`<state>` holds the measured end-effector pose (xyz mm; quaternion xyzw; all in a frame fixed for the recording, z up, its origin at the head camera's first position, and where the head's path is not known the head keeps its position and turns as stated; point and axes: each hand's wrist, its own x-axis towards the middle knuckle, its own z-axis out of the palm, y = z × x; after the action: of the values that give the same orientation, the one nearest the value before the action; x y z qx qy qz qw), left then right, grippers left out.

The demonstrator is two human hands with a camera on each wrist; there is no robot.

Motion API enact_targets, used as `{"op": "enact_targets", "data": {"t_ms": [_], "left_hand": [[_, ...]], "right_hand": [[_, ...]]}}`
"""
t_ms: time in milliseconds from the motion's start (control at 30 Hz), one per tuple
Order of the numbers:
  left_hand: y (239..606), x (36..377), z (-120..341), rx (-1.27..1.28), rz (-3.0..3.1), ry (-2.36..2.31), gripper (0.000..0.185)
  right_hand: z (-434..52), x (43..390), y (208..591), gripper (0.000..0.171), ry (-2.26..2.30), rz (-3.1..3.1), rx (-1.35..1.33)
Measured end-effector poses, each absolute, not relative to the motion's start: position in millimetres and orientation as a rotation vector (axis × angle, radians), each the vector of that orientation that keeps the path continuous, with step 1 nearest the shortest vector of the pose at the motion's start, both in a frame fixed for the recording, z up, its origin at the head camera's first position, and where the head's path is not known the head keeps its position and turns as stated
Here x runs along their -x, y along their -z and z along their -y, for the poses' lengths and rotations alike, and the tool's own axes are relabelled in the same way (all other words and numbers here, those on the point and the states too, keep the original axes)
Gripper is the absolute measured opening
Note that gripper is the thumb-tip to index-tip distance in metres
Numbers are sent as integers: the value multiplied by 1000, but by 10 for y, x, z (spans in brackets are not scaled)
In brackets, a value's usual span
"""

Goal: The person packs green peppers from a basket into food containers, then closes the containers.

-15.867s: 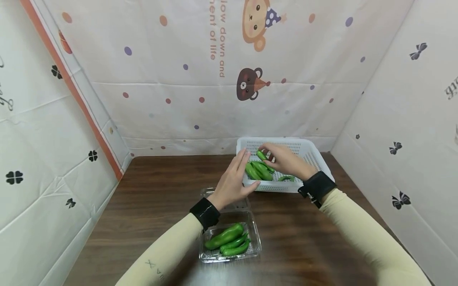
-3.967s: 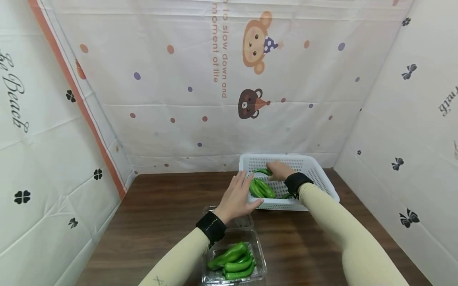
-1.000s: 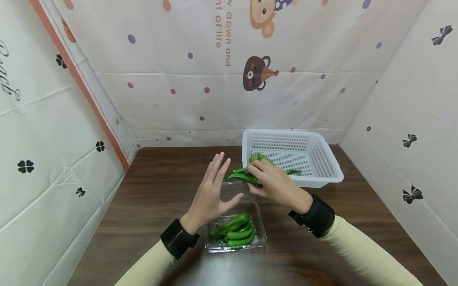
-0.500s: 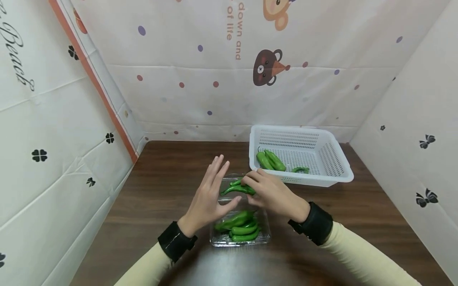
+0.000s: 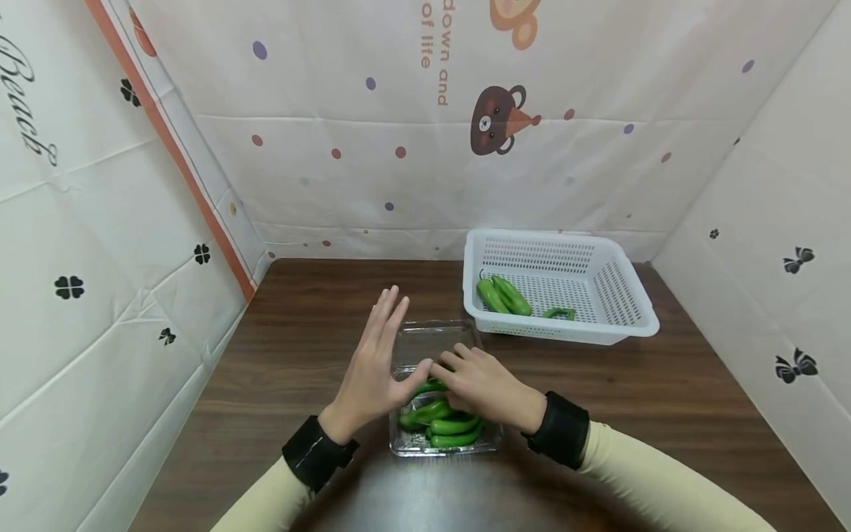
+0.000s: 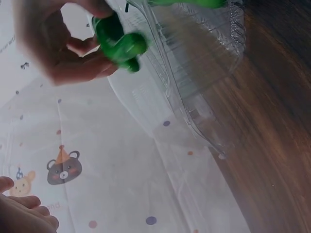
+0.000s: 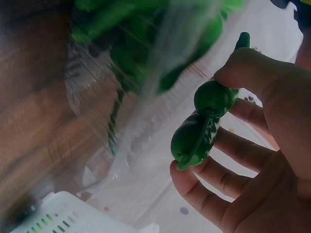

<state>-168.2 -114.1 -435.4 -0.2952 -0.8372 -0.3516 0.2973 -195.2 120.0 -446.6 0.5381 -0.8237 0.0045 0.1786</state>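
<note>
Right hand [image 5: 482, 384] pinches a pepper [image 7: 204, 124] over the box [image 5: 444, 414], lower centre.
Pepper mostly hidden in head view; left hand [image 5: 372, 366] flat, fingers straight. Brown tabletop [image 5: 299, 355], printed sheets [image 5: 319, 111] behind.

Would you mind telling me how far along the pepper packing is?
Done: several green peppers lie in the clear tray. In hand: the right hand holds one pepper over the tray; the left hand is open beside it. Left: three peppers in the white basket.
</note>
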Motion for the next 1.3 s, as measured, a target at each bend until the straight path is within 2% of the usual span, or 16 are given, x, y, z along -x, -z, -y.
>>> {"op": "enact_targets", "data": {"t_ms": [367,567,1300], "left_hand": [[4399,1635,1174,754,2240,940,84],[4398,1631,1186,749,2257,940,84],[4435,1686,1173,741,2252,942,83]], "right_hand": [[-1149,1848,4556,32,128,2308,-1501],[-1131,1841,4538,32,172,2327,-1528],[-1064,1866,4617,17,69,2425,-1623]]}}
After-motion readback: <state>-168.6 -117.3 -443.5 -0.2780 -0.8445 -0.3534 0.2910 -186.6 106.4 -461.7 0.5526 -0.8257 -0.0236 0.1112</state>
